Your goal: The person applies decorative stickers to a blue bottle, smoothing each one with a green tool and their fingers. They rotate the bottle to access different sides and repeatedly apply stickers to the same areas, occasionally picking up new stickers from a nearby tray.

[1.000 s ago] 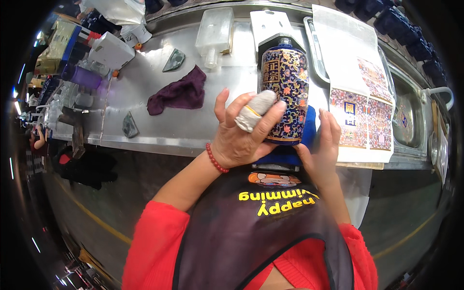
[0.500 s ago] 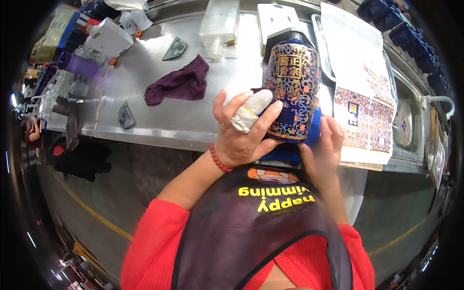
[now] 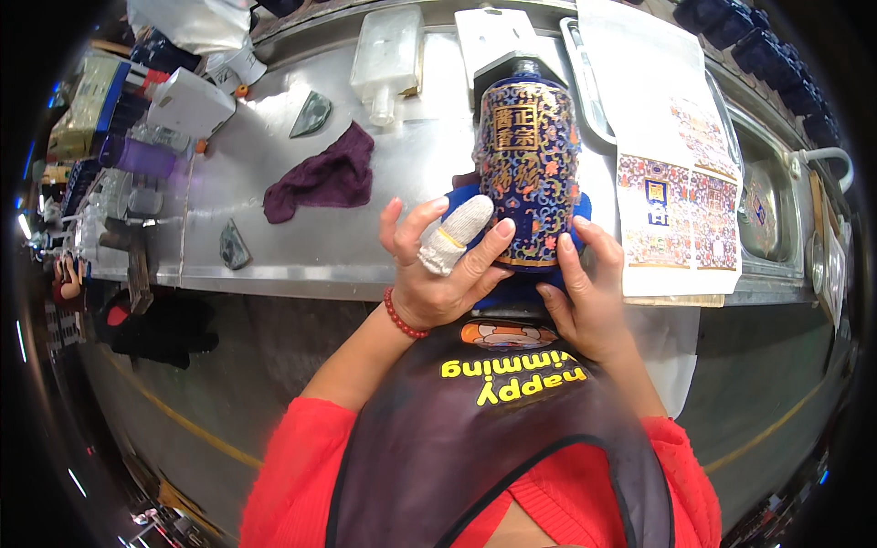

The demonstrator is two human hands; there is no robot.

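Note:
A dark blue bottle [image 3: 530, 183] with gold lettering and a colourful floral pattern lies in front of me, neck away and base toward me. My left hand [image 3: 452, 260] grips its lower left side, thumb and index finger against the glass; one finger wears a whitish knitted finger cover [image 3: 455, 236]. At the lower right side, my right hand [image 3: 589, 297] has its fingertips pressed to the bottle. Blue material [image 3: 585, 208] shows beneath the bottle's lower end. Behind the neck is a dark angular support [image 3: 493, 75], partly hidden by the bottle.
Printed pattern sheets [image 3: 681, 210] lie at the right, beside a metal sink [image 3: 767, 219]. On the steel table [image 3: 301, 247] are a purple cloth [image 3: 329, 173], two stone-like pieces [image 3: 234, 245], and a clear empty bottle [image 3: 387, 64]. Several blue bottles [image 3: 776, 73] stand at the far right.
The whole view has shifted a little. My right hand has come up against the bottle's lower right side, and the bottle has turned slightly. My left hand keeps its hold.

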